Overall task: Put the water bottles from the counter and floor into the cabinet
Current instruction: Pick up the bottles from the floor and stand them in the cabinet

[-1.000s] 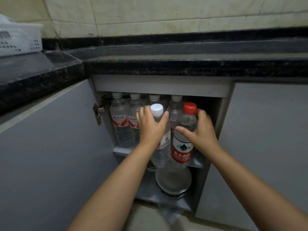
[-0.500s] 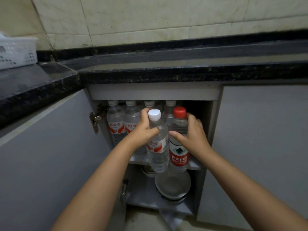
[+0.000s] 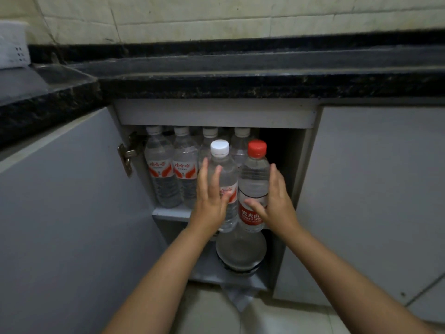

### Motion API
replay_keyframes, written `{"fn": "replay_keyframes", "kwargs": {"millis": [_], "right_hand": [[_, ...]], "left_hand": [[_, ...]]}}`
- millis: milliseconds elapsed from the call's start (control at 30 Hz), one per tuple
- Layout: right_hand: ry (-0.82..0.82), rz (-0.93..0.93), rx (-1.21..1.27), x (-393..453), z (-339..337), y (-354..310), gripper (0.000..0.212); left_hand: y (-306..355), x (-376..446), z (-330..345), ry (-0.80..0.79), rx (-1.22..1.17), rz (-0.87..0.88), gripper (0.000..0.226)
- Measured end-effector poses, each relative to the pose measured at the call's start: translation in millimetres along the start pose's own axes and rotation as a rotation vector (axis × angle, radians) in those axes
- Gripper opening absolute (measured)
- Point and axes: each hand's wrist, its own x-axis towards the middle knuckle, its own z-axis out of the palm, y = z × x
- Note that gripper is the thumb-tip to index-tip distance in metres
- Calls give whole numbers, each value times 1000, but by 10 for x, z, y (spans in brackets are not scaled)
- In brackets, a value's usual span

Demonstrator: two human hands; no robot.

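A white-capped water bottle point(image 3: 222, 174) and a red-capped water bottle point(image 3: 254, 182) stand side by side at the front of the upper shelf point(image 3: 169, 211) in the open cabinet. My left hand point(image 3: 209, 201) is spread with straight fingers in front of the white-capped bottle. My right hand point(image 3: 274, 201) is spread beside the red-capped bottle, thumb across its red label. Neither hand grips a bottle. Several more white-capped bottles point(image 3: 161, 174) stand in a row behind them.
The grey cabinet door point(image 3: 67, 213) stands swung open on the left, its hinge point(image 3: 126, 155) showing. A stack of bowls point(image 3: 240, 249) sits on the lower shelf. The dark stone counter point(image 3: 240, 83) overhangs the cabinet. A white basket point(image 3: 13, 47) sits far left.
Both hands have let go of the two front bottles and spread their fingers. The bottles now stand on the upper shelf on their own. The view has shifted slightly.
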Motion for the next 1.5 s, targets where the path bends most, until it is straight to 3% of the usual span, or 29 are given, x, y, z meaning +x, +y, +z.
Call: {"fn": "replay_keyframes", "kwargs": {"millis": [67, 233, 333, 433, 567, 667, 733, 800, 867, 933, 1133, 1333, 1433, 1500], "right_hand": [[53, -31, -64, -34, 38, 9, 90], [175, -342, -196, -191, 164, 173, 98], [123, -348, -195, -277, 285, 229, 123], [90, -343, -166, -326, 384, 260, 121], [93, -348, -235, -251, 458, 346, 77], [110, -338, -216, -217, 510, 408, 80], [112, -333, -173, -217, 527, 430, 92], [111, -332, -150, -227, 521, 436, 93], [104, -330, -139, -245, 510, 439, 85], [99, -336, -126, -267, 512, 435, 70], [122, -400, -137, -237, 638, 355, 62], [124, -380, -269, -219, 753, 428, 65], [147, -319, -386, -181, 773, 433, 64], [135, -306, -376, -149, 783, 443, 69]], "left_hand": [[-82, -78, 31, -16, 88, 82, 72], [-331, -175, 27, -10, 231, 307, 129], [-408, -242, 92, -29, 208, 287, 136], [-465, -287, 162, -75, 166, 259, 135], [-522, -208, 212, -77, 147, 289, 136], [-542, -203, 270, -78, 120, 282, 131], [-553, -235, 295, -57, 106, 275, 115], [-536, -248, 287, -53, 127, 272, 84], [-502, -253, 274, -48, 167, 270, 63], [-488, -282, 279, -19, 184, 269, 59], [-572, -277, 134, 11, 171, 114, 56], [-739, -275, 147, -43, 219, 234, 59], [-778, -232, 148, -76, 179, 236, 68], [-787, -157, 154, -70, 170, 185, 91]]}}
